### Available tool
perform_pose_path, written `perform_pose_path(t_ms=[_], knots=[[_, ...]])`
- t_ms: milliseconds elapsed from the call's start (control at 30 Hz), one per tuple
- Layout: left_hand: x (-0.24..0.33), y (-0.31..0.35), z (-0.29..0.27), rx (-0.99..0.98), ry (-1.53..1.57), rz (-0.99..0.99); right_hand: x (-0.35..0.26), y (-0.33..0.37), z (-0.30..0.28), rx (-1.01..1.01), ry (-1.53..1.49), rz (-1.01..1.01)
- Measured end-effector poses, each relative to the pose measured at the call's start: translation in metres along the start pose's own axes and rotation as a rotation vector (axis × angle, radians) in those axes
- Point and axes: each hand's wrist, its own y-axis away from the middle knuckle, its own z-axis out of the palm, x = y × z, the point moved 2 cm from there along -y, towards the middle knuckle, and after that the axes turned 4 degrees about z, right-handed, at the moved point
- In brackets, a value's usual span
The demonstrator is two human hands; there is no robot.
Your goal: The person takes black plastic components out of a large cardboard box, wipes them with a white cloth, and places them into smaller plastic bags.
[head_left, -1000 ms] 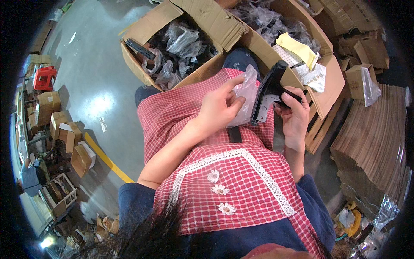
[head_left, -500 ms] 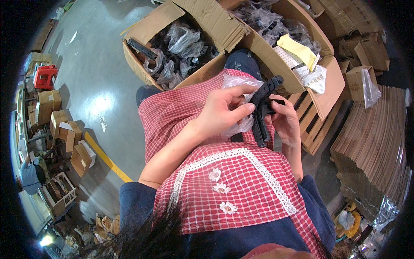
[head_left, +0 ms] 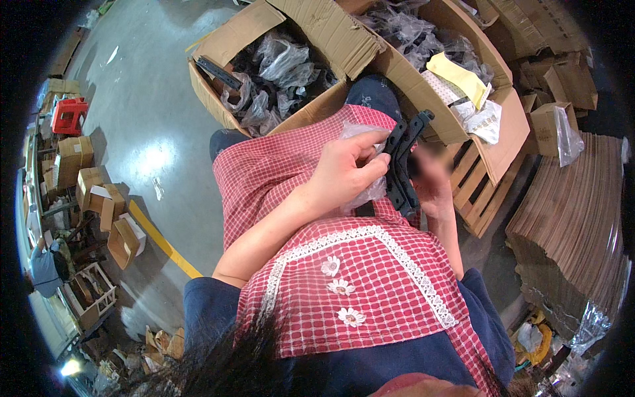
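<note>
Red-and-white checked cloth apron [head_left: 390, 291]: spread over chest and lap, edged with white lace trim [head_left: 414, 276] and carrying three white fabric daisies [head_left: 340, 286] down the bib.
Black, angled, bar-like part with small holes [head_left: 397, 165]: held up over the right side of the apron's lap, between both hands, with the bend pointing left.
Crumpled clear plastic bag [head_left: 369, 193]: just left of the black part, above the apron's lap.
Left hand [head_left: 347, 165]: above the apron's lap, pinching the bag between thumb and fingers, close against the black part at the tips.
Right hand [head_left: 433, 185]: just off the apron's right edge, raised beside the black part; blurred at the fingers, so cannot tell whether gripping it.
Open brown cardboard carton [head_left: 211, 106]: beyond the apron's far hem, filled with clear plastic bags [head_left: 281, 59], with a long black slotted bar [head_left: 219, 73] at the left side.
Second open brown carton [head_left: 407, 76]: beyond the apron to the right, topped with a yellow paper sheet [head_left: 460, 76].
Slatted wooden pallet [head_left: 491, 197]: right of the apron.
Tall stack of flat brown cardboard sheets [head_left: 562, 225]: farther right of the apron.
Red plastic stool [head_left: 68, 118]: well left of the apron, on grey floor [head_left: 152, 126].
</note>
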Motion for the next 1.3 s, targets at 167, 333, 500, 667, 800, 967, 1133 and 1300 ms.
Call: perform_pose_path(t_ms=[167, 333, 500, 667, 800, 967, 1133, 1300], knots=[[-0.004, 0.000, -0.002, -0.059, 0.060, -0.102, 0.004, -0.008, -0.011, -0.059, 0.011, 0.024], [-0.009, 0.000, -0.002, -0.035, 0.107, -0.111, 0.004, -0.009, -0.009, -0.030, 0.026, 0.018], [-0.002, -0.002, -0.001, -0.040, 0.191, -0.076, 0.006, -0.006, -0.003, -0.012, 0.002, 0.019], [-0.007, -0.003, 0.000, -0.040, 0.149, -0.114, 0.002, 0.000, 0.006, -0.002, 0.008, 0.022], [-0.015, -0.005, -0.002, -0.042, -0.002, -0.090, 0.001, 0.001, 0.009, -0.030, 0.023, 0.009], [-0.022, -0.005, -0.001, -0.010, 0.126, -0.168, 0.001, 0.002, 0.010, -0.057, 0.034, -0.013], [-0.033, -0.006, -0.001, 0.009, 0.402, -0.193, -0.007, 0.007, 0.028, -0.093, 0.025, -0.022], [-0.032, -0.006, -0.001, 0.020, 0.474, -0.179, -0.015, 0.014, 0.039, -0.087, 0.043, -0.018]])
